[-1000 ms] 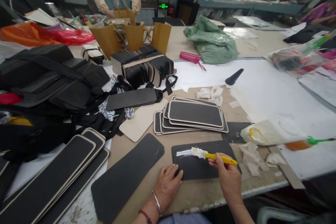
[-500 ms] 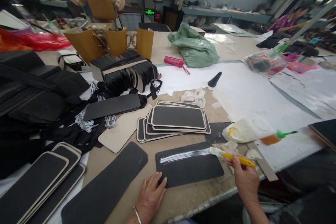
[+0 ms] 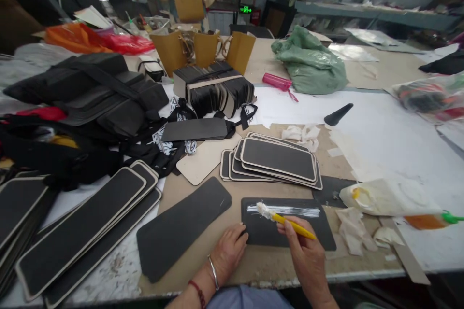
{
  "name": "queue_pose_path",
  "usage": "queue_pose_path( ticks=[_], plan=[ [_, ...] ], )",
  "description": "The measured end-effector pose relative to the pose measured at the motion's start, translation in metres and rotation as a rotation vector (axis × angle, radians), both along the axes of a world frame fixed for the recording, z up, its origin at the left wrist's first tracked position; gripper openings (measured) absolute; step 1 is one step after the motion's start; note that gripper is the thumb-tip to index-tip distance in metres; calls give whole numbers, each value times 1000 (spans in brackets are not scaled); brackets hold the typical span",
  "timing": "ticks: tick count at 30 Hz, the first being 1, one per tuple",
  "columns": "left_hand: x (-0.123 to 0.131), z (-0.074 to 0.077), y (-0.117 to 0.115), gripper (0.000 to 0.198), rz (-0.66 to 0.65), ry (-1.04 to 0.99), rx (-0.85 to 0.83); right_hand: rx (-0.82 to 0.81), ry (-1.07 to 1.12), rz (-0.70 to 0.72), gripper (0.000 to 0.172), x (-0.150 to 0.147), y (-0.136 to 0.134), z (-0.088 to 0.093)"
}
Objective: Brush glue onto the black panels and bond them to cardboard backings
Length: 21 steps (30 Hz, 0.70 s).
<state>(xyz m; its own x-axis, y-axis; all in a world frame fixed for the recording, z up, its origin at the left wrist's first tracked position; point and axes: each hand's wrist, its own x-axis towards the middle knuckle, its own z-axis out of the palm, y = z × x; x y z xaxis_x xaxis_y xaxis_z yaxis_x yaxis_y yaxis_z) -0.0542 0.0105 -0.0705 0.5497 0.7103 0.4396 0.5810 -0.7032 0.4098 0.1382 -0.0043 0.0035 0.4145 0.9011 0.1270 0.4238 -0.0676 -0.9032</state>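
A black rectangular panel [image 3: 290, 236] with rounded corners lies flat in front of me, white streaks of paste along its upper part. My right hand [image 3: 306, 256] is closed round the yellow handle of a brush [image 3: 295, 226]. The brush's paste-covered bristles touch the panel near its upper left end. My left hand [image 3: 230, 248] rests at the panel's lower left corner, fingers stretched out, fingertips at its edge. Left of it lies another black panel [image 3: 184, 227], longer and bare of paste. Behind the streaked panel sits a stack of black panels with beige borders [image 3: 277, 157].
More bordered panels [image 3: 87, 231] are piled at left. A paste-smeared white container [image 3: 389, 197] lies at right, near an orange bottle with a green tip [image 3: 426, 221]. Tan bags [image 3: 206, 49] and a green plastic sack [image 3: 311, 65] stand farther back. Across the table a person holds a tan bag [image 3: 189, 4].
The brush has moved left along the panel, from the streak's right end to near its left end. The streak looks wider and whiter. My view has turned left.
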Motion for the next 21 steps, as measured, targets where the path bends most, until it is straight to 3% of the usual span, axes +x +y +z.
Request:
queue_pose_path(
  ticks=[4,8,14,21],
  plan=[
    [-1,-5,1,23,9,-35,62,132,-163,175,14,-23,2,-8],
    [-1,-11,2,22,4,-76,113,96,-218,183,13,-27,-16,-11],
    [-3,-10,3,25,-31,-46,83,-128,-10,19,26,-25,-45,-9],
    [-8,-15,1,24,-52,-59,157,-282,235,-202,42,-18,-46,-27]
  ],
)
